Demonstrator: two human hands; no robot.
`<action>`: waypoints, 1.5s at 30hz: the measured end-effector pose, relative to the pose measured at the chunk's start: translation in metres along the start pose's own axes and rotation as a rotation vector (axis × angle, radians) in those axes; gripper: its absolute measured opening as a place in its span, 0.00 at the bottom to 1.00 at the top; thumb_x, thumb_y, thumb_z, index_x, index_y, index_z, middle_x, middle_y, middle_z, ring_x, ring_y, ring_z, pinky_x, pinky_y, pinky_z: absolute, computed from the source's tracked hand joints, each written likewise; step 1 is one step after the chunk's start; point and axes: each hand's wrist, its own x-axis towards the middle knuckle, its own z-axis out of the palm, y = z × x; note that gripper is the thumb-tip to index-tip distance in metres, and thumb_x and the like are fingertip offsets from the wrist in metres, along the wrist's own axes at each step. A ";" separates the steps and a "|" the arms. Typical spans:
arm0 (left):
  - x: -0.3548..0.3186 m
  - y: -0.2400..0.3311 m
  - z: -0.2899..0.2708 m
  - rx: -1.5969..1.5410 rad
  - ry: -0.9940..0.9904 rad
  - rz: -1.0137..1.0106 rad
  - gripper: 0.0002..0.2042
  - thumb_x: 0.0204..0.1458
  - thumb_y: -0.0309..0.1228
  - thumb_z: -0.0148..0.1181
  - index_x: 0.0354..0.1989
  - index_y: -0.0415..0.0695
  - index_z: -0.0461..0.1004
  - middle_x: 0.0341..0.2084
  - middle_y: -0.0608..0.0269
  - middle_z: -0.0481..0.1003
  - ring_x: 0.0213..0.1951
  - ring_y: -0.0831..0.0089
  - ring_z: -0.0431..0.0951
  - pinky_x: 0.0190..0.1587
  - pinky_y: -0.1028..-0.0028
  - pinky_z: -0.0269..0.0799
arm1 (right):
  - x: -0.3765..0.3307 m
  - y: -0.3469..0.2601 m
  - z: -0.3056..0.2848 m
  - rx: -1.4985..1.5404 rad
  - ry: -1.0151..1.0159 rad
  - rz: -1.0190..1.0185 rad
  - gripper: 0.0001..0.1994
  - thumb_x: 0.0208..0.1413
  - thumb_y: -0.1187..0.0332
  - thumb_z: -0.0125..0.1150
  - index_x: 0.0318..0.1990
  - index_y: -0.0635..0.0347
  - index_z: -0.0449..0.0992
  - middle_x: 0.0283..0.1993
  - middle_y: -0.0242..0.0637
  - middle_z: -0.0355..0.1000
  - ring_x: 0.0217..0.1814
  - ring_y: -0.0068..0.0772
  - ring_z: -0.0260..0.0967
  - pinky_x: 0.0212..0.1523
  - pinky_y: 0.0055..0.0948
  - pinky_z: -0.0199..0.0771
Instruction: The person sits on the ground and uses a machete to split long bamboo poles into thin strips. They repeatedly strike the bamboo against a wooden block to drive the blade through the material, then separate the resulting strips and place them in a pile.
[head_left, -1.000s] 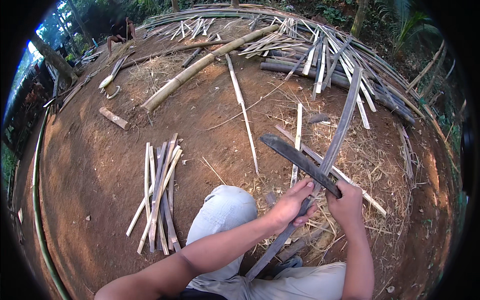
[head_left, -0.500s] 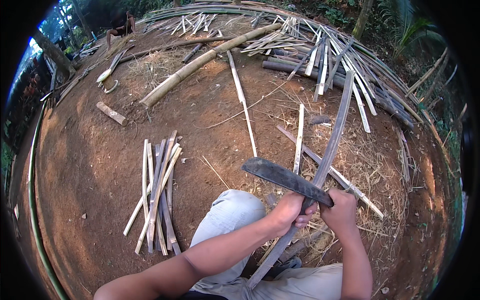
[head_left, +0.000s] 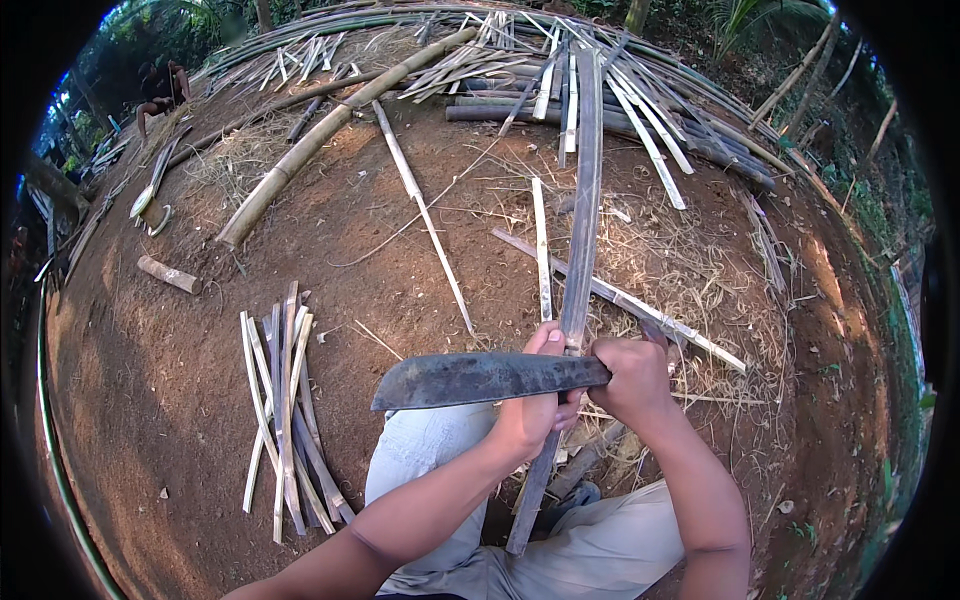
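Observation:
A long dark bamboo slat [head_left: 582, 240] stands steeply between my knees, its far end reaching toward the back pile. My left hand [head_left: 530, 415] is wrapped round its lower part. Closed on the handle of a machete, my right hand [head_left: 632, 378] is just right of the slat. The machete [head_left: 480, 380] lies crosswise over the slat and my left hand, its broad, worn blade pointing left. Whether the blade touches the slat cannot be made out. Part of the slat is hidden behind the blade and my left fingers.
A bundle of split bamboo strips [head_left: 285, 420] lies on the soil at left. Loose strips [head_left: 640, 305] and pale shavings [head_left: 700, 260] lie at right. Farther off are a thick bamboo pole [head_left: 330, 140], a short bamboo piece [head_left: 168, 274] and a large slat pile [head_left: 640, 110]. A person [head_left: 160, 95] sits far left.
The slat has swung more upright and the machete blade has turned to lie nearly level, lower and farther left. Both hands keep their hold. The whole view has shifted a little.

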 end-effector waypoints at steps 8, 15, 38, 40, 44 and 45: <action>-0.008 -0.004 0.001 0.017 -0.024 0.001 0.12 0.68 0.46 0.38 0.41 0.51 0.60 0.16 0.69 0.62 0.12 0.85 0.53 0.13 0.82 0.48 | -0.003 -0.005 0.000 -0.001 0.049 -0.014 0.09 0.35 0.72 0.67 0.18 0.59 0.69 0.20 0.41 0.71 0.22 0.46 0.72 0.24 0.40 0.72; -0.024 -0.006 -0.002 -0.042 -0.098 -0.229 0.11 0.69 0.46 0.36 0.40 0.54 0.59 0.16 0.72 0.57 0.11 0.85 0.50 0.12 0.82 0.46 | 0.015 0.024 -0.001 0.012 0.084 0.483 0.08 0.43 0.72 0.63 0.18 0.62 0.71 0.17 0.46 0.69 0.19 0.48 0.70 0.24 0.40 0.70; -0.022 -0.011 0.004 0.206 0.007 -0.161 0.13 0.69 0.44 0.39 0.37 0.51 0.64 0.14 0.72 0.56 0.10 0.86 0.49 0.10 0.82 0.43 | 0.008 0.077 -0.022 -0.115 0.023 0.560 0.07 0.47 0.69 0.58 0.24 0.61 0.78 0.21 0.49 0.73 0.26 0.52 0.74 0.35 0.47 0.75; -0.021 -0.010 0.003 0.236 0.012 -0.167 0.12 0.69 0.44 0.39 0.37 0.51 0.62 0.14 0.72 0.56 0.10 0.86 0.49 0.10 0.82 0.43 | 0.013 0.078 -0.028 -0.119 0.015 0.657 0.08 0.48 0.68 0.58 0.25 0.62 0.79 0.23 0.50 0.74 0.29 0.52 0.75 0.37 0.46 0.75; -0.033 -0.022 0.008 0.291 -0.065 -0.297 0.12 0.69 0.44 0.39 0.37 0.51 0.61 0.15 0.71 0.57 0.10 0.86 0.50 0.11 0.81 0.44 | 0.015 0.126 -0.031 -0.091 0.227 0.887 0.09 0.48 0.68 0.58 0.31 0.65 0.80 0.29 0.54 0.76 0.34 0.53 0.76 0.40 0.46 0.75; -0.031 -0.026 0.009 0.320 -0.085 -0.307 0.12 0.69 0.44 0.39 0.37 0.52 0.61 0.15 0.71 0.57 0.10 0.86 0.50 0.11 0.81 0.44 | 0.012 0.138 -0.037 -0.058 0.286 0.930 0.10 0.48 0.68 0.58 0.32 0.66 0.80 0.31 0.54 0.77 0.35 0.53 0.77 0.41 0.46 0.76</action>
